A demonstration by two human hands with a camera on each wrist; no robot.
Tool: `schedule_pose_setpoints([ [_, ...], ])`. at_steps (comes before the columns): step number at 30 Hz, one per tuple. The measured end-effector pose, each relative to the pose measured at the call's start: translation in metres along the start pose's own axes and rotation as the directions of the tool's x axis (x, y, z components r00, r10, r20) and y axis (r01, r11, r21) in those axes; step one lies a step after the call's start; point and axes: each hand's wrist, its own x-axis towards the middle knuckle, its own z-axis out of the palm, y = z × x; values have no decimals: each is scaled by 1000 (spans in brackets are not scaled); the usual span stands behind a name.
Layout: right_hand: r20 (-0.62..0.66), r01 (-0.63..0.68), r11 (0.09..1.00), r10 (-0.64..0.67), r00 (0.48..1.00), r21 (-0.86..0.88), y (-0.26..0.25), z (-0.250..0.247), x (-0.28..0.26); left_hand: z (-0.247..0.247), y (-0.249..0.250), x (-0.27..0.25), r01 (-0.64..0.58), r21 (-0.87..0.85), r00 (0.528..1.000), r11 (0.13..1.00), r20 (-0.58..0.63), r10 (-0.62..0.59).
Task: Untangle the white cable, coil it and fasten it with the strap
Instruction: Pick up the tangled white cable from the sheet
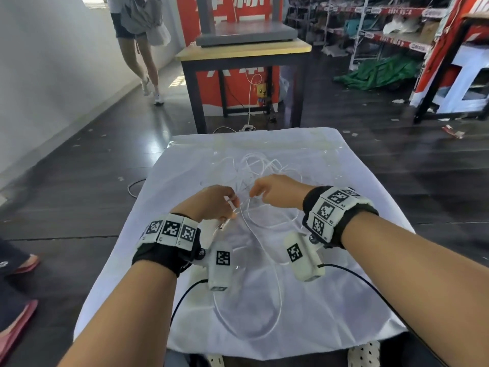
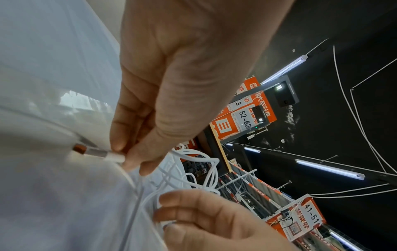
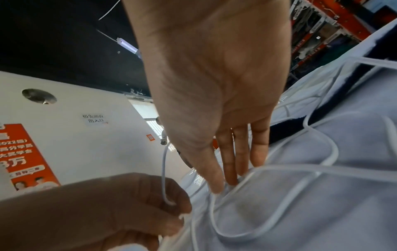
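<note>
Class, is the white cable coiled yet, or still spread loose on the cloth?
Still loose: the white cable sprawls in uneven loops over the cloth, unbound.

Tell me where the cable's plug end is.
In the left wrist view, the plug is pinched by the left hand, just above the white cloth, left of the right hand.

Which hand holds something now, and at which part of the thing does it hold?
The left hand pinches the white cable just behind its plug end. The right hand pinches a strand of the same cable further along, near the tangle.
</note>
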Motion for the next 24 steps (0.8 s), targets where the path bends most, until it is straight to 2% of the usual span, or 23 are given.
schedule_pose_setpoints([
  [3, 60, 6, 993, 1, 998, -114, -1, 5, 1, -5, -3, 2, 8, -10, 998, 1000, -57, -8],
  [6, 37, -14, 990, 20, 999, -141, 2, 6, 5, -15, -10, 1, 43, -35, 962, 998, -270, -51],
  [8, 9, -49, 989, 51, 999, -139, 2, 5, 7, -22, -15, 1, 31, -138, 926, 990, -369, -80],
  [9, 2, -67, 990, 68, 998, -125, 2, 4, 7, -25, -15, 1, 6, -225, 922, 974, -375, -93],
  [11, -5, -99, 993, 98, 995, -59, 3, 2, 9, -28, -13, 0, -26, -371, 944, 928, -316, -100],
  [13, -120, -105, 988, 119, 986, 117, 2, -1, 11, -28, -9, -1, -14, -410, 968, 912, -235, -91],
  [14, -237, -90, 975, 139, 961, 205, 1, -4, 12, -28, -7, -2, -3, -413, 977, 911, -198, -86],
  [15, -382, -72, 966, 166, 909, 249, 1, -7, 13, -27, -6, -2, 3, -420, 983, 907, -167, -80],
  [17, -567, -43, 972, 171, 806, 232, 1, -14, 16, -25, -4, -3, 22, -435, 988, 900, -126, -85],
  [18, -578, -50, 981, 152, 802, 189, 2, -18, 18, -25, -4, -3, 35, -435, 989, 900, -117, -95],
  [19, -532, -87, 986, 149, 834, 141, 4, -19, 21, -25, -4, -3, 46, -434, 988, 900, -111, -105],
  [21, -340, -214, 974, 229, 912, 80, 8, -19, 26, -24, -5, -3, 62, -441, 988, 895, -102, -119],
  [22, -259, -243, 968, 250, 933, 61, 11, -18, 28, -23, -6, -4, 70, -450, 987, 890, -97, -127],
  [24, -215, -175, 982, 188, 958, 77, 15, -17, 28, -22, -6, -5, 85, -484, 988, 871, -74, -138],
])
